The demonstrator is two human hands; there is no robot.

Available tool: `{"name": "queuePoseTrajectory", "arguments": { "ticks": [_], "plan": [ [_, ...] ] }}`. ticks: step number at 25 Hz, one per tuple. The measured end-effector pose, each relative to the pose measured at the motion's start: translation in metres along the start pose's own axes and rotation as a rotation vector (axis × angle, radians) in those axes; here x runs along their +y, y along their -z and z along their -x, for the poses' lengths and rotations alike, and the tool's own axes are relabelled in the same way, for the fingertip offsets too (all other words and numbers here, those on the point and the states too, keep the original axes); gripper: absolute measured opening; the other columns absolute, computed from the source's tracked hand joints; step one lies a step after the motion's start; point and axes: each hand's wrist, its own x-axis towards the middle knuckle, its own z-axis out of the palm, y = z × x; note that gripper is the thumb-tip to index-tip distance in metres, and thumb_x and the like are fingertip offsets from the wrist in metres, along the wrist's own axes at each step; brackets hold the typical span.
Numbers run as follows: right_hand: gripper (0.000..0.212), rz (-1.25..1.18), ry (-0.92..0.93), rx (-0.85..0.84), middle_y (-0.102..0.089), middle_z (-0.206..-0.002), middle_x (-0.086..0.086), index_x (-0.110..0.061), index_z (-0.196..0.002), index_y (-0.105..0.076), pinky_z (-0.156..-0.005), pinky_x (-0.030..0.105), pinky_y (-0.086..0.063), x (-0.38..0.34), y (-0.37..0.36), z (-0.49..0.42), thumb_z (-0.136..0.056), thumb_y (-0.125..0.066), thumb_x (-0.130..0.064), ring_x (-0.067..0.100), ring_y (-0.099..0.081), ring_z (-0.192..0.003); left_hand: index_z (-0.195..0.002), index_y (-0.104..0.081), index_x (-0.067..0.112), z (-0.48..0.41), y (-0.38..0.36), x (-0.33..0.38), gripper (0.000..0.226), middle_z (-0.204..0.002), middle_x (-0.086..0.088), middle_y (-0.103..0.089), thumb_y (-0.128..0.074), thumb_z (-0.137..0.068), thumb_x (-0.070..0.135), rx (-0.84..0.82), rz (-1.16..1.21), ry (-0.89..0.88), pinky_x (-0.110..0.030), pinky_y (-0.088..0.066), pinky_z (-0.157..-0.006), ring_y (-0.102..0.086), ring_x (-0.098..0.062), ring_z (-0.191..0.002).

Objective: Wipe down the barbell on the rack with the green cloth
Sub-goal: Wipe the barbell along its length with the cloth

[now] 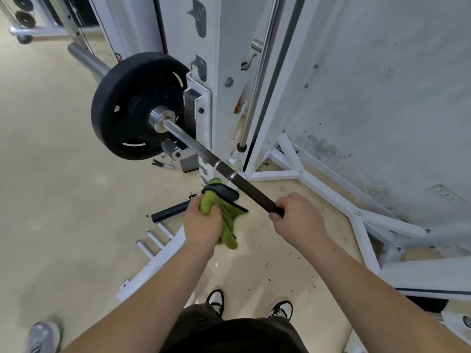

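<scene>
The barbell (204, 152) rests on a white rack (204, 108) and runs diagonally from upper left toward me, with a black weight plate (127, 108) on its sleeve. My right hand (297, 220) is wrapped around the dark knurled shaft near its lower visible part. My left hand (202, 222) clutches a bunched green cloth (224, 217) with a dark edge, just left of the bar and slightly below it. The cloth does not appear to touch the bar.
White rack uprights (193, 34) and base struts (331, 194) stand ahead and to the right, by a grey wall (382, 98). A black roller pad (169, 212) and white pegs (153, 240) lie on the beige floor. A second person's grey shoe (44, 336) is at lower left.
</scene>
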Motion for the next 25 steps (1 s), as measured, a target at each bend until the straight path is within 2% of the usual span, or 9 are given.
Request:
{"name": "queuePoseTrajectory", "arguments": {
  "ticks": [2, 6, 10, 12, 16, 18, 22, 23, 25],
  "plan": [
    [0.018, 0.031, -0.027, -0.016, -0.055, -0.098, -0.004, -0.022, -0.108, -0.073, -0.061, 0.029, -0.042, -0.003, -0.001, -0.006, -0.095, -0.06, -0.027, 0.019, -0.055, -0.084, -0.096, -0.066, 0.029, -0.017, -0.005, 0.012, 0.015, -0.089, -0.002, -0.07, -0.061, -0.092, 0.015, -0.03, 0.084, -0.009, -0.039, -0.06, -0.073, -0.068, -0.024, -0.084],
    [0.019, 0.046, -0.064, -0.001, -0.056, -0.099, -0.004, -0.022, -0.108, -0.073, -0.065, 0.029, -0.041, -0.007, -0.003, -0.009, -0.094, -0.06, -0.024, 0.02, -0.054, -0.085, -0.097, -0.056, 0.025, -0.02, -0.047, 0.021, 0.014, -0.09, -0.002, -0.065, -0.062, -0.092, 0.012, -0.061, 0.261, 0.194, -0.037, -0.056, -0.075, -0.063, -0.023, -0.082],
    [0.018, 0.055, -0.043, 0.039, -0.055, -0.095, -0.004, -0.025, -0.104, -0.075, -0.063, 0.029, -0.04, -0.007, -0.004, -0.005, -0.094, -0.061, -0.028, 0.019, -0.052, -0.086, -0.103, -0.063, 0.02, 0.031, -0.072, -0.011, 0.02, -0.099, -0.011, -0.075, -0.067, -0.085, 0.014, -0.407, 0.201, 0.316, -0.053, -0.062, -0.084, -0.072, -0.032, -0.094],
    [0.017, 0.019, -0.046, 0.042, -0.056, -0.095, -0.004, -0.025, -0.105, -0.075, -0.066, 0.03, -0.043, -0.004, -0.004, -0.005, -0.094, -0.062, -0.028, 0.019, -0.053, -0.088, -0.098, -0.064, 0.015, 0.018, -0.067, -0.007, 0.017, -0.099, -0.016, -0.075, -0.065, -0.084, 0.005, -0.358, 0.263, 0.342, -0.059, -0.061, -0.084, -0.073, -0.035, -0.09],
    [0.02, -0.006, -0.041, 0.046, -0.056, -0.095, -0.005, -0.024, -0.104, -0.076, -0.064, 0.029, -0.041, -0.001, -0.008, -0.007, -0.093, -0.059, -0.024, 0.016, -0.05, -0.086, -0.092, -0.058, 0.02, -0.036, -0.058, 0.018, 0.017, -0.093, -0.012, -0.066, -0.058, -0.089, 0.003, 0.009, 0.439, 0.347, -0.054, -0.06, -0.088, -0.063, -0.028, -0.084],
    [0.019, 0.019, -0.041, 0.044, -0.056, -0.094, -0.005, -0.023, -0.101, -0.075, -0.063, 0.028, -0.04, -0.002, -0.008, -0.007, -0.092, -0.059, -0.023, 0.017, -0.05, -0.085, -0.095, -0.055, 0.02, -0.021, -0.062, 0.016, 0.016, -0.093, -0.011, -0.064, -0.056, -0.087, 0.007, -0.019, 0.337, 0.313, -0.055, -0.058, -0.091, -0.06, -0.027, -0.084],
    [0.016, 0.015, -0.055, 0.036, -0.056, -0.094, -0.006, -0.025, -0.102, -0.075, -0.066, 0.029, -0.043, -0.002, -0.007, -0.008, -0.092, -0.063, -0.027, 0.018, -0.053, -0.089, -0.103, -0.06, 0.011, 0.035, -0.064, -0.002, 0.022, -0.103, -0.022, -0.072, -0.068, -0.082, 0.011, -0.379, 0.118, 0.335, -0.056, -0.061, -0.084, -0.072, -0.039, -0.097],
    [0.016, 0.002, -0.053, 0.041, -0.056, -0.094, -0.006, -0.027, -0.102, -0.075, -0.067, 0.03, -0.045, -0.001, -0.007, -0.008, -0.092, -0.063, -0.029, 0.018, -0.053, -0.089, -0.102, -0.062, 0.009, 0.029, -0.06, 0.001, 0.019, -0.101, -0.022, -0.073, -0.068, -0.085, 0.008, -0.366, 0.154, 0.348, -0.054, -0.062, -0.081, -0.073, -0.039, -0.094],
    [0.017, -0.013, -0.053, 0.049, -0.056, -0.093, -0.007, -0.029, -0.103, -0.075, -0.066, 0.029, -0.045, 0.001, -0.008, -0.006, -0.095, -0.06, -0.03, 0.016, -0.053, -0.088, -0.096, -0.061, 0.011, -0.004, -0.053, 0.013, 0.012, -0.094, -0.019, -0.071, -0.063, -0.088, 0.001, -0.178, 0.309, 0.374, -0.051, -0.062, -0.079, -0.071, -0.033, -0.083]
  ]
}}
